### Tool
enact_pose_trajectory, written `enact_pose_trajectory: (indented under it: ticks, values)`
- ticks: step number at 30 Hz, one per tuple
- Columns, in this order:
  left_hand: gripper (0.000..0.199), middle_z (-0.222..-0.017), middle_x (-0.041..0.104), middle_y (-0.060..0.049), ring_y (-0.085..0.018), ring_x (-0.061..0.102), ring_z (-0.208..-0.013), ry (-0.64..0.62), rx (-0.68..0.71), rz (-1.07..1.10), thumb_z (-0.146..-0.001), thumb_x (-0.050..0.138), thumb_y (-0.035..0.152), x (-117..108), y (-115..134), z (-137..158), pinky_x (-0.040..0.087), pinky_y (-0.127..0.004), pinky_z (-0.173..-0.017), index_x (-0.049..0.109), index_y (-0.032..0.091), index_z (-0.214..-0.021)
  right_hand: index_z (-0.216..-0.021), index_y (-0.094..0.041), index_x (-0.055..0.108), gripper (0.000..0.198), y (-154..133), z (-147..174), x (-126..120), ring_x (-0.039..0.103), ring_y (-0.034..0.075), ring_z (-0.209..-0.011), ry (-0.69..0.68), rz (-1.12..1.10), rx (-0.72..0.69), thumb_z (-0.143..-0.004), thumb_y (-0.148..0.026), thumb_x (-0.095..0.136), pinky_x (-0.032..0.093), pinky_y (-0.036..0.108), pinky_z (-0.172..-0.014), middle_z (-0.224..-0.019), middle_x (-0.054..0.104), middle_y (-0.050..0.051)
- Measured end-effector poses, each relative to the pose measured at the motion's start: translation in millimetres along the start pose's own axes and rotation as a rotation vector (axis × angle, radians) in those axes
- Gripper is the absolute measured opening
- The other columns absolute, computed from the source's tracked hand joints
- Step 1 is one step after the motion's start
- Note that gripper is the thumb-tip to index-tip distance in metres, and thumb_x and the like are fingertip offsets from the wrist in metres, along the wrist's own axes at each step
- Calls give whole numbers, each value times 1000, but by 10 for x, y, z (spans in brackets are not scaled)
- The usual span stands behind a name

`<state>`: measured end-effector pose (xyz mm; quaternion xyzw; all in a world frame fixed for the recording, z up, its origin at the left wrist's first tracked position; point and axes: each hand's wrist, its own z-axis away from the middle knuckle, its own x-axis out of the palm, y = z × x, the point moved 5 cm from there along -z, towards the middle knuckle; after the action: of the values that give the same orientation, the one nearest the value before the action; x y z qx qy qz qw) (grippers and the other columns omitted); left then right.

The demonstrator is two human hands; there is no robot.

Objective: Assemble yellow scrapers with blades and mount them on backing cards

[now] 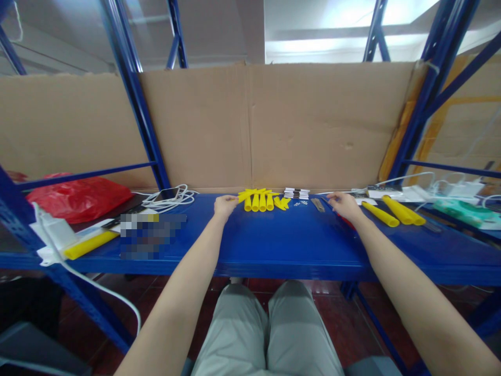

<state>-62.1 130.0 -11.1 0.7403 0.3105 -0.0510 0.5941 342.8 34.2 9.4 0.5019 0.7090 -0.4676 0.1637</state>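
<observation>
Four plain yellow tubes [259, 203] are sitting in a row on the blue surface [282, 243], dead ahead at 12, open ends facing the person. Left hand [224, 207] is pinching a yellow piece [243, 197] at their 9 o'clock. Right hand [346, 204] is reaching around their 3; can't tell its grip, and it's partly blocking a red thing [347, 222]. White stack [296, 194] is lying between.
</observation>
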Motion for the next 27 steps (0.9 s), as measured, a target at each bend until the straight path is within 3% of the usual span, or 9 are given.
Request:
enact_pose_trajectory:
  ticks: [6,11,18,23,27]
  values:
    - [7,-69,68,-1,-17,65,-72,-55,10,-207,-66,60,14,-7,90,117,46,-22,-60,65,17,-70,-97,-13,71,29,-16,-2,-10,63,16,-58,6,-13,4,-76,-15,51,51,28,-67,-74,71,7]
    - [16,-96,71,-6,-23,65,-94,-49,39,-425,-69,63,18,-85,196,215,48,-30,-73,59,21,-84,-95,-14,70,28,-12,-16,-15,62,15,-56,5,-22,21,-76,-13,50,52,28,-67,-78,72,7]
    - [20,-114,67,-12,-29,59,-112,-97,33,-558,-74,58,17,-87,274,325,41,-44,-93,56,21,-94,-94,-15,71,27,0,-33,-3,64,16,-60,15,-16,-19,-75,-14,51,52,28,-70,-75,72,6]
    - [14,-111,67,-12,-30,58,-113,-135,103,-624,-80,53,22,-29,311,357,39,-45,-95,57,21,-93,-97,-13,71,28,8,-29,13,64,17,-60,-1,7,0,-76,-15,52,52,29,-69,-74,71,7]
    - [13,-110,68,-10,-26,61,-109,-155,143,-643,-82,52,19,9,312,354,42,-38,-90,56,21,-94,-96,-14,71,28,5,-32,14,64,16,-60,-1,-3,-20,-75,-14,52,52,28,-68,-76,72,7]
